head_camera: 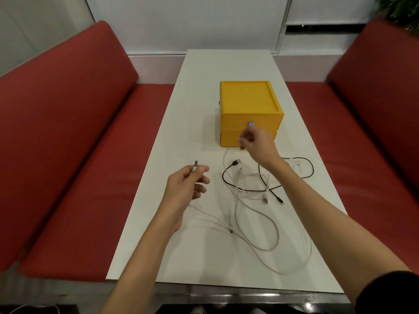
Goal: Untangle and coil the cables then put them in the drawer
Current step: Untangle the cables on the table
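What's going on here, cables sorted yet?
Not yet. A person is partway through untangling. The left hand pinches the plug end of a white cable, held above the table. The right hand, at the front of the yellow drawer box, appears to pinch another white strand. The rest of the white wiring and a black cable lie tangled on the table. Nothing is coiled yet.

White cables (254,214) sprawl in loose tangled loops on the table (204,87) below both hands, one plug end pinched in the left hand (188,184), another strand pinched by the right hand (256,143). The black cable (226,180) loops just under the right hand, crossing the white ones. The yellow two-drawer box (249,103) sits right behind that hand.
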`<state>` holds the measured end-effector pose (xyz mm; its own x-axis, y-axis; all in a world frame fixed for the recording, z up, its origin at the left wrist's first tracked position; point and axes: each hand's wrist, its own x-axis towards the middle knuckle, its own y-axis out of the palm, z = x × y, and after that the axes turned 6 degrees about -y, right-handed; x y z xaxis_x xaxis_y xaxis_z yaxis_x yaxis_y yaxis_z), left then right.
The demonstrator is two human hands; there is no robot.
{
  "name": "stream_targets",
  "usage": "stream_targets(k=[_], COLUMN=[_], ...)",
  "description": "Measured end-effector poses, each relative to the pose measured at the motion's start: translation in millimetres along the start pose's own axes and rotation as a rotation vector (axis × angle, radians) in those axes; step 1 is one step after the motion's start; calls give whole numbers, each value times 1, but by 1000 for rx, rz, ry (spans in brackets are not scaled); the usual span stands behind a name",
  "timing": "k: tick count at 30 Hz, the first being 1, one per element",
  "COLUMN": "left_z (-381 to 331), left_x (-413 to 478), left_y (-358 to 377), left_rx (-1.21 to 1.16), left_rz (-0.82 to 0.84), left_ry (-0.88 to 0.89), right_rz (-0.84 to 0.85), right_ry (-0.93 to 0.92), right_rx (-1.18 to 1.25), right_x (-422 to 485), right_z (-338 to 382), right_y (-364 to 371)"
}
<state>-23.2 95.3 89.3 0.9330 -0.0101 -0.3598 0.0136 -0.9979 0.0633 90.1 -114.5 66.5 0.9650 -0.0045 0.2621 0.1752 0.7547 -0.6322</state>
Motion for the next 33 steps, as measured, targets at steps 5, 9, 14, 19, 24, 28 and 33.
stream_targets(k=[5,9,14,19,24,28,33], left_z=[1,0,-12,-10,-17,-20,-17], left_x=[-2,-2,-6,-4,-13,-17,-12], left_y=[7,16,22,20,22,16,-12], left_rx=[55,167,293,254,31,9,-14], left_rz=[-26,-5,44,29,70,58,5], left_ry=[199,349,553,560,502,511,490], right_rz=[156,282,280,173,338,491,408], right_ry=[-160,-282,-321,-255,-63,-129,-32], right_rx=[168,108,87,267,218,-41,-28], right_x=[-25,-43,-57,-74,-94,-112,-113], right_z=[66,95,116,115,94,79,52], right_y=[-36,-45,-54,-56,-37,-3,-8])
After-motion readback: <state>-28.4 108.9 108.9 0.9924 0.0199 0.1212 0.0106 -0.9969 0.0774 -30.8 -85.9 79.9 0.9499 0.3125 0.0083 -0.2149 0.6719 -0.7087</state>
